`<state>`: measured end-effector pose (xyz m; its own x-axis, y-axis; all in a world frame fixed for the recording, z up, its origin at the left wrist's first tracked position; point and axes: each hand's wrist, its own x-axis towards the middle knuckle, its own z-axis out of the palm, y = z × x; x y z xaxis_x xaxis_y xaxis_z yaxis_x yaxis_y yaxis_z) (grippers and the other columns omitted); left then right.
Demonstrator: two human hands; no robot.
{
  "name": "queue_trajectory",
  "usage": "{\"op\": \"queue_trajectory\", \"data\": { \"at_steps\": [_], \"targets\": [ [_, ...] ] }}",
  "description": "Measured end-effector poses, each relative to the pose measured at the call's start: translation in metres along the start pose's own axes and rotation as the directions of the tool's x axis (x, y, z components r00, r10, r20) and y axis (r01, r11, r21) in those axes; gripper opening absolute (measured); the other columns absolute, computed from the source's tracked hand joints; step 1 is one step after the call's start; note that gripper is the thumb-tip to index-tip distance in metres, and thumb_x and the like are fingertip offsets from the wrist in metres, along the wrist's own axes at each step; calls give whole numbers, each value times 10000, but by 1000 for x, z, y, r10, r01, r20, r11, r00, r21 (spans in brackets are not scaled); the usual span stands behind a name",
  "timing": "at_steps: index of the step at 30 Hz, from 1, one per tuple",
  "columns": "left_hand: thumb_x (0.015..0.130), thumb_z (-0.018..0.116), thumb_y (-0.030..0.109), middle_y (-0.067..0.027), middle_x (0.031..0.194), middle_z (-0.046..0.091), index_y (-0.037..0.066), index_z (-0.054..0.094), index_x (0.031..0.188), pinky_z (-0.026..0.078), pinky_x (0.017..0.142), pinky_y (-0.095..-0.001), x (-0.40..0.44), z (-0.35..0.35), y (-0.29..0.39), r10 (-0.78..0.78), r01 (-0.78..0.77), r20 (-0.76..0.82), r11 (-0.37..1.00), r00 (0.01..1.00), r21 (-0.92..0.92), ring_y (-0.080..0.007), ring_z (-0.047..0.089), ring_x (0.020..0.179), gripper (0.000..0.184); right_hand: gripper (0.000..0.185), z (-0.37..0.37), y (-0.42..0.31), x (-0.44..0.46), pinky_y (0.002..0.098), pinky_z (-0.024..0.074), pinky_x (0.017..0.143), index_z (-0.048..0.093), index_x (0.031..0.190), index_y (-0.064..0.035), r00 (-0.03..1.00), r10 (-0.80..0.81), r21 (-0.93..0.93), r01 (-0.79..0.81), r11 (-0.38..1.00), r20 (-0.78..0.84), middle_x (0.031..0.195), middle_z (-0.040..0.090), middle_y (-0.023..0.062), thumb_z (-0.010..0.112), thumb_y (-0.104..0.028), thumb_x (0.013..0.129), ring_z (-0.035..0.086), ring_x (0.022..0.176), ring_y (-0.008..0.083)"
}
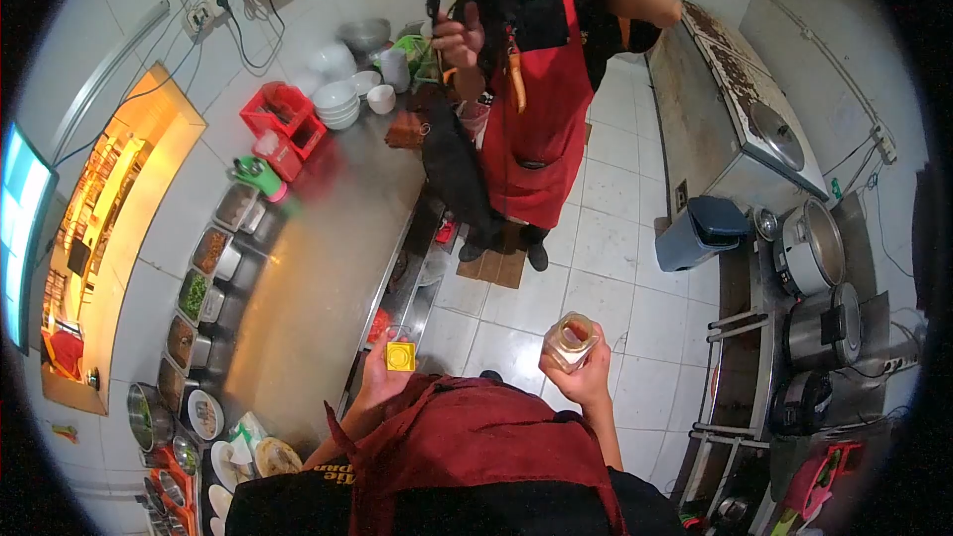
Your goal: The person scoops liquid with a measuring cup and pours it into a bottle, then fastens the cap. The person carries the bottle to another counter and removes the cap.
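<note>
My left hand (380, 377) holds a square yellow lid (400, 356) near the edge of the steel counter (318, 238). Over the tiled floor, my right hand (588, 377) is wrapped round a clear jar (571, 339) whose mouth faces up, uncovered. What is inside the jar is hard to make out. Both hands are in front of my dark red apron (467, 437), apart from each other.
A co-worker in a red apron (541, 129) stands ahead with raised arms. Metal trays (208, 250), white bowls (338, 104) and red baskets (283, 114) line the left counter. At right are a blue bin (690, 238), large pots (824, 328) and a metal rack (730, 437).
</note>
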<state>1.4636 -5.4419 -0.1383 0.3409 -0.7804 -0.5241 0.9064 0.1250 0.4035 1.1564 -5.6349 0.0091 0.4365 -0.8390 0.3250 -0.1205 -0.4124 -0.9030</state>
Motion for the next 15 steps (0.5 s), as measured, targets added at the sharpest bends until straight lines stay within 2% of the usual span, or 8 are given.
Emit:
{"op": "queue_trajectory", "data": {
  "at_steps": [5,8,15],
  "targets": [
    [987,540,422,5,979,662,234,606,1031,518,729,-432,1,5,2,8,-8,1,1000,1000,5,-218,655,894,204,615,1,7,-1,317,531,841,545,1182,-6,1000,-26,14,26,1000,-7,1018,657,87,844,-156,666,650,922,172],
    [989,541,406,3,980,664,236,606,1031,515,728,-431,3,6,3,-8,9,33,1000,999,-24,-217,655,884,187,627,2,8,-1,320,531,848,545,1186,-6,1000,11,65,-10,998,-8,1035,654,86,852,-164,662,648,934,174],
    [969,573,410,7,954,668,228,614,1025,520,734,-438,6,7,3,-16,16,13,1000,1000,-8,-221,658,868,195,633,1,5,-2,323,531,853,544,1188,-6,999,40,-7,-40,999,-4,1014,665,85,853,-173,661,656,926,178]
  ]
}}
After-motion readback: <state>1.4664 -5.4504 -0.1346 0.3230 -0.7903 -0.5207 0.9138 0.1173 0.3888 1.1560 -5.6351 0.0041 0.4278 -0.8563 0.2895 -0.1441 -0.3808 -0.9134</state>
